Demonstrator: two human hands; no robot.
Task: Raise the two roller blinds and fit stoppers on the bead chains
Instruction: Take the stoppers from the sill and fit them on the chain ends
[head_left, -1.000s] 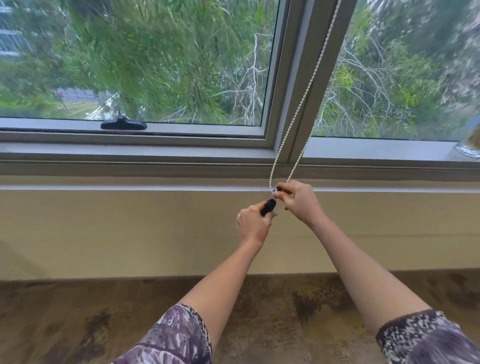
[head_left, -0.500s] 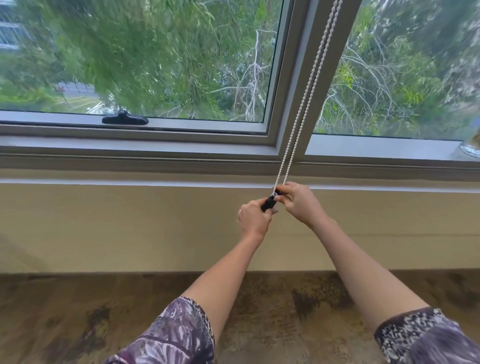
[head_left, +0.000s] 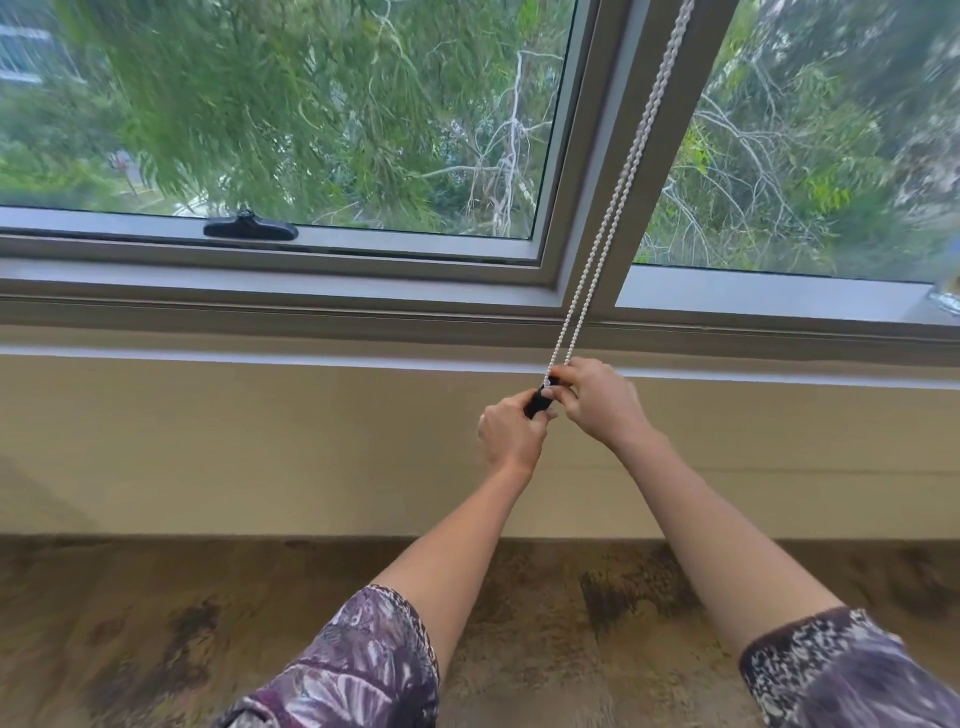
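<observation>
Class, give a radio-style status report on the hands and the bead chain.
Left hand shut on black stopper. Right hand pinching bead chain at stopper's top. Chain taut along window frame. Nothing in the way.

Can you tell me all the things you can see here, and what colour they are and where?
White bead chain: two strands, white, hanging down the grey post between the panes to the hands.
Small black stopper piece: one, black, at the chain's bottom end, pinched between both hands.
Black window latch handle: one, black, on the left pane's lower frame.
Grey window frame: one, grey, across the top, holding two panes.
Beige wall: one, beige, below the sill.
Brown mottled floor: one, brown, at the bottom.
Left hand: one, gripping the stopper.
Right hand: one, on the stopper's top end.
</observation>
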